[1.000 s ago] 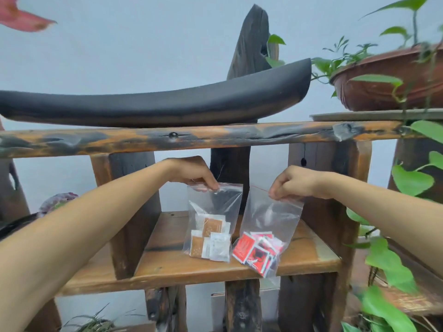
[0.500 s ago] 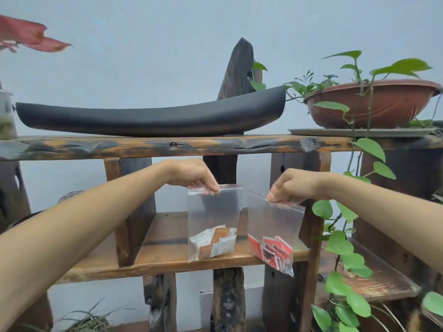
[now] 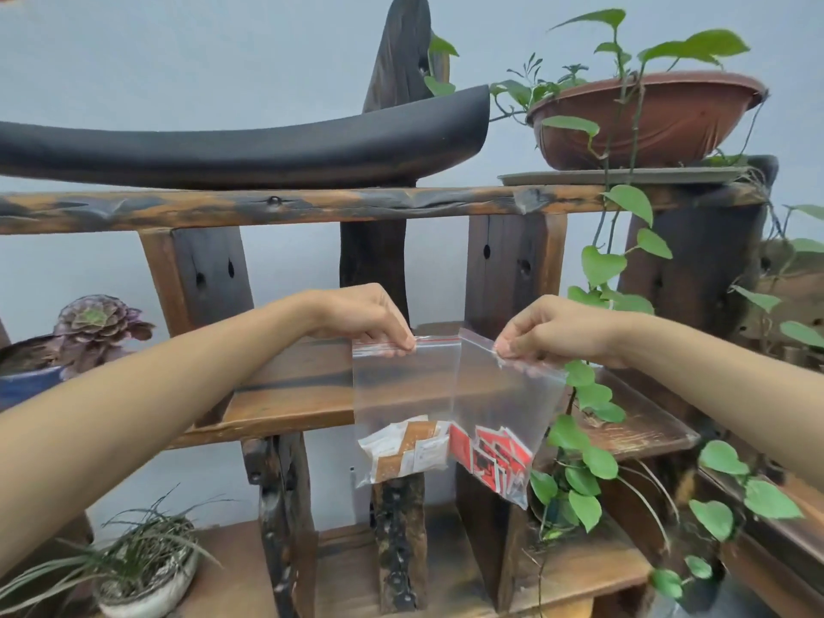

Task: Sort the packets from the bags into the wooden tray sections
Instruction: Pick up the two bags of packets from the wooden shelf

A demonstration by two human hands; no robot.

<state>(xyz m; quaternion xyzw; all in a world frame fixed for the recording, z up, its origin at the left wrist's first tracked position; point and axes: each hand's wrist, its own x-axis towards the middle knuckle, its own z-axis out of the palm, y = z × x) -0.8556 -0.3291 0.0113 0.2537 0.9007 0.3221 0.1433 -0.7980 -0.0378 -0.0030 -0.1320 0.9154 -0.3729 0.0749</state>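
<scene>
A dark, rough-hewn wooden shelf rack (image 3: 312, 207) fills the view, its long top plank running from the left edge to the right post. On that plank rests a long, curved black wooden piece (image 3: 249, 145), and at the plank's right end stands a reddish-brown plastic bowl planter (image 3: 646, 118) whose green vine trails down past the shelf's right edge. A purple rosette succulent (image 3: 96, 321) sits at the far left, and a grassy plant in a pale pot (image 3: 142, 568) stands at the lower left corner.

In front of the middle shelf board (image 3: 290, 394), two clear zip-top plastic bags hang in the air, clear of the board, side by side with their inner edges overlapping. The left hand (image 3: 370, 318) is pinched shut on the top seal of the left clear bag (image 3: 401, 385), which holds white and tan packets (image 3: 405, 448) bunched at its bottom. The right hand (image 3: 544, 332) is pinched shut on the top edge of the right clear bag (image 3: 504, 394), tilted, with red packets (image 3: 495, 457) gathered in its lower corner.
</scene>
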